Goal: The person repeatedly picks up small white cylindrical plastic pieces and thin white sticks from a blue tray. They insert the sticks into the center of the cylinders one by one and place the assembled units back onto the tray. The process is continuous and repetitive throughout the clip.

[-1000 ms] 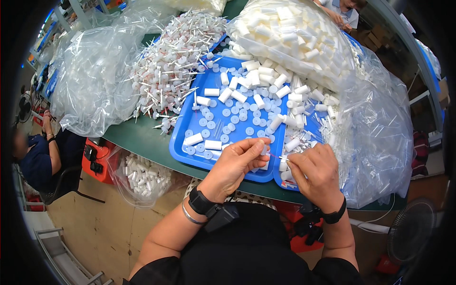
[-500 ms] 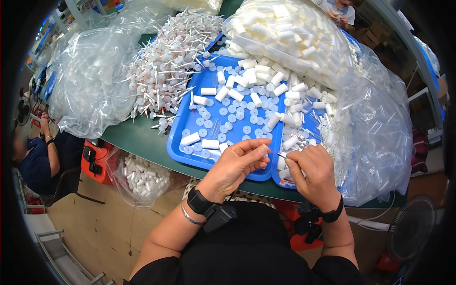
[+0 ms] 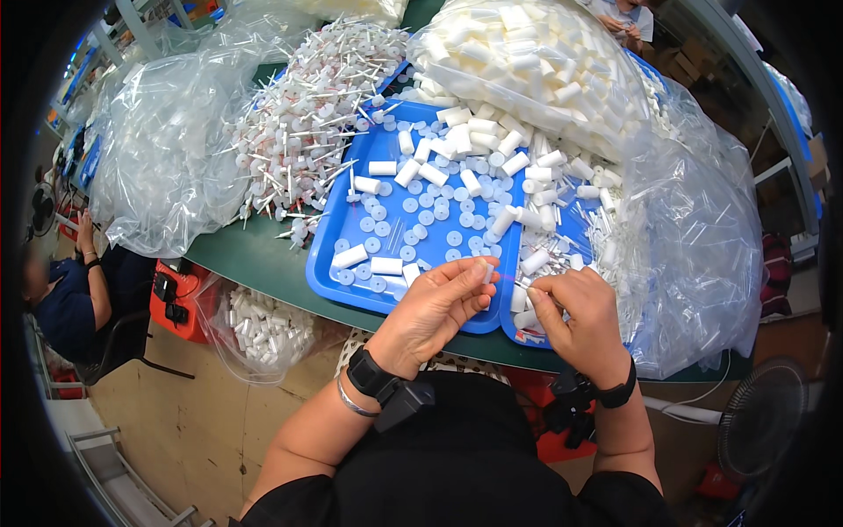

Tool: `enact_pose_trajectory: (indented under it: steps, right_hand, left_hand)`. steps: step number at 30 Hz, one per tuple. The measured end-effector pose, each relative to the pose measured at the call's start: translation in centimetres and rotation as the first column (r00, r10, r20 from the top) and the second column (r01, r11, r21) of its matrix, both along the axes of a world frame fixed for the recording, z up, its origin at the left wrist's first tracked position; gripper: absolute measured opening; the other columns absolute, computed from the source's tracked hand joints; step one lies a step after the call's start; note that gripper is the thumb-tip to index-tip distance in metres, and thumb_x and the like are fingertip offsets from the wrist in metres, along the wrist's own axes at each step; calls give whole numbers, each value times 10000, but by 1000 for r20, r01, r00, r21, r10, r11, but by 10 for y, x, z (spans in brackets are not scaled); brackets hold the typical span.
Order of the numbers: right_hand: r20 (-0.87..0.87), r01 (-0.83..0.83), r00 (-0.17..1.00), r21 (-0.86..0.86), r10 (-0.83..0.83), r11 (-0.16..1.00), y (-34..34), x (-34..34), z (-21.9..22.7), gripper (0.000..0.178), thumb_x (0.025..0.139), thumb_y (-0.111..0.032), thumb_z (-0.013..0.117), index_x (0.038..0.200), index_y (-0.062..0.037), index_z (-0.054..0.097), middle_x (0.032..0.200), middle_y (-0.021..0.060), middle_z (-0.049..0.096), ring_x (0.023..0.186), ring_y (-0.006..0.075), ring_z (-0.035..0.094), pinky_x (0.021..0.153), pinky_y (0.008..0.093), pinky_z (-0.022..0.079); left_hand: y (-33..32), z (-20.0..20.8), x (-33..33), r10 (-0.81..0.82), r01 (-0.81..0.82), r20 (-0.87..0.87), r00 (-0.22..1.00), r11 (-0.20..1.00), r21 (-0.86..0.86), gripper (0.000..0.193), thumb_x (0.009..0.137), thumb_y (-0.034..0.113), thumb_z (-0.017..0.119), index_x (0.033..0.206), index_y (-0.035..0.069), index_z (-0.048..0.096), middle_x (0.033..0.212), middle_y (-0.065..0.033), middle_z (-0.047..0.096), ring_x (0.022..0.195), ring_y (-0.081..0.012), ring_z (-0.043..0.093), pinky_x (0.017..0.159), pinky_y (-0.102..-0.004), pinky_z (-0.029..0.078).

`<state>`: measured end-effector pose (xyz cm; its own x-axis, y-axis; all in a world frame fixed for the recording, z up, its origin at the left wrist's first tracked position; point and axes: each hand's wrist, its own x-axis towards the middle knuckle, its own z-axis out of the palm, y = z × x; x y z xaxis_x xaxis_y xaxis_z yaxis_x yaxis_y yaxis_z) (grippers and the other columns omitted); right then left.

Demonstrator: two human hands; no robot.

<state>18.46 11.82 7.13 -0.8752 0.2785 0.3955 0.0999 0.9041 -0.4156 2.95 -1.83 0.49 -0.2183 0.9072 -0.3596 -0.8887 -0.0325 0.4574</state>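
My left hand (image 3: 439,303) is closed in a pinch above the front edge of the blue tray (image 3: 338,294). A small translucent whitish piece (image 3: 488,273) shows at its thumb tip, its exact kind too small to make out. Just to the right, my right hand (image 3: 580,316) pinches a thin pale stick (image 3: 522,285) that points toward the left fingertips. A narrow gap lies between the two hands. In the tray under them are white foam cylinders (image 3: 386,266) and translucent plastic discs (image 3: 410,205).
Beyond the tray's left side rises a heap of discs with white stems (image 3: 303,114). A big bag of white cylinders (image 3: 527,61) stands at the back. Crumpled clear bags (image 3: 171,149) flank the trays. A second blue tray (image 3: 575,227) holds cylinders and thin sticks. Another person (image 3: 75,290) sits left.
My fingers have shifted slightly and a whitish piece now shows at the left thumb tip. The stick in my right hand looks paler at its tip. Both arms stay nearly in place.
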Motion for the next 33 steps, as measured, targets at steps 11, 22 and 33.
enact_pose_trajectory:
  steps: [11, 22, 33]
  right_hand:
    - [20, 22, 1000, -167, -19, 986, -9, -4, -10, 42, 861, -66, 689, 862, -35, 661, 634, 78, 609, 571, 270, 576, 563, 372, 438]
    - [120, 83, 993, -543, -21, 836, -12, -8, -17, 151, 972, -125, 594, 938, 10, 651, 700, 97, 667, 593, 168, 635, 566, 306, 491]
    - [327, 131, 907, 377, -265, 917, 129, -33, -59, 65, 797, -41, 606, 800, -2, 658, 769, 225, 662, 728, 404, 657, 660, 476, 520]
  left_hand:
    - [4, -5, 16, -49, 49, 22, 999, 998, 33, 337, 973, 210, 646, 1220, -13, 598, 986, -36, 645, 865, -92, 610, 794, -236, 530]
    - [4, -10, 22, 14, -17, 82, 997, 999, 35, 308, 986, 232, 626, 1189, 2, 607, 924, -12, 625, 816, -89, 584, 750, -238, 507]
    - [3, 3, 16, 106, -107, -86, 991, 994, -2, 282, 985, 264, 622, 1162, 47, 589, 1078, -95, 658, 1065, -236, 664, 885, -318, 557]
